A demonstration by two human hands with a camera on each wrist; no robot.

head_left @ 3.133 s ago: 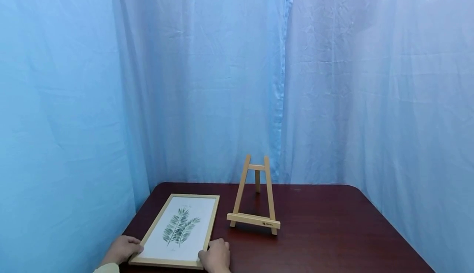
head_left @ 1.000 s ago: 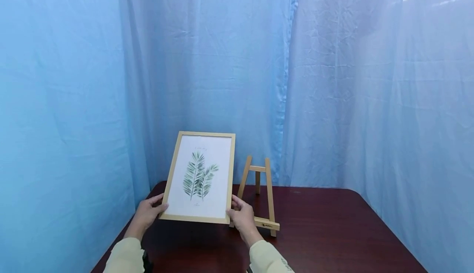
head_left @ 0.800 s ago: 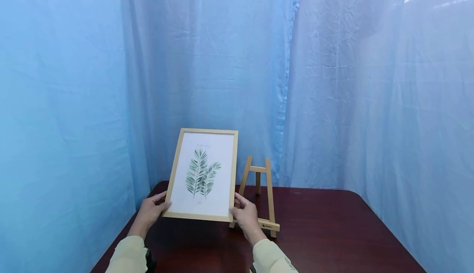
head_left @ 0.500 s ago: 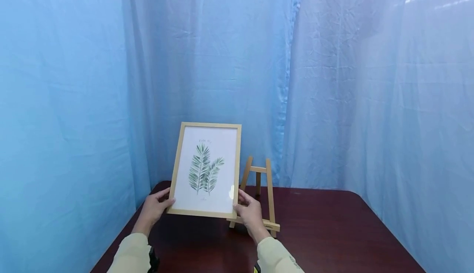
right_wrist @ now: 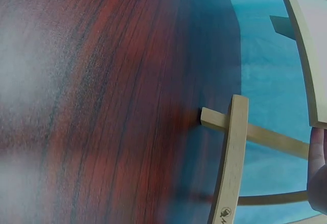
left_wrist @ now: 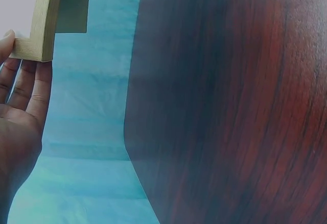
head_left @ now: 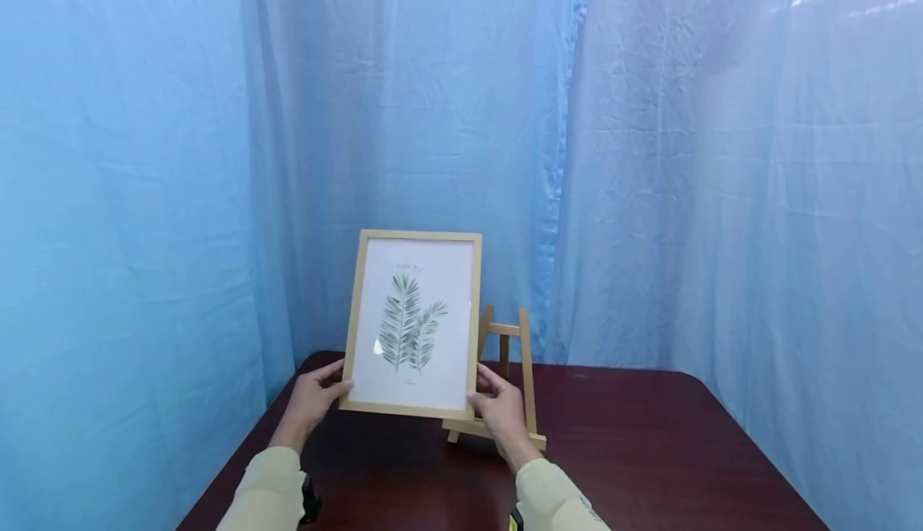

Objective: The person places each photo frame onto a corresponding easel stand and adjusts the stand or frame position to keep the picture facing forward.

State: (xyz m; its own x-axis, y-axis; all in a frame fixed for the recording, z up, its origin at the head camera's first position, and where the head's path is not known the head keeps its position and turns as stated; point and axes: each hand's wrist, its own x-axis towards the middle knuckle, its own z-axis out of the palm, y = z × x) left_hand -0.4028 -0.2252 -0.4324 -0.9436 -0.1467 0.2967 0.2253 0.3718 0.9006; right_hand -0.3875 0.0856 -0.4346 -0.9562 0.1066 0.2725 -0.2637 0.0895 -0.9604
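A picture frame (head_left: 413, 319) with a pale wooden border and a green leaf print is held up above the table, tilted back slightly. My left hand (head_left: 312, 399) grips its lower left side, thumb on the front and fingers behind. On the lower right side my right hand (head_left: 502, 411) pinches it the same way. Behind the frame and to its right stands a small wooden easel (head_left: 527, 371), partly covered by the frame and right hand. In the right wrist view the easel's ledge (right_wrist: 232, 157) lies close to the right hand (right_wrist: 318, 168). A flap (left_wrist: 72, 7) juts from the frame's back.
The dark red-brown table (head_left: 634, 443) has rounded far corners. Blue curtains (head_left: 433, 114) hang along the back and both sides. Pale sleeves cover both forearms, with a dark band (head_left: 310, 499) at the left wrist.
The frame lay flat on the table at first, with both hands at its sides. It has been lifted, tipped more upright and carried rightward, and now overlaps the easel, which has stayed put.
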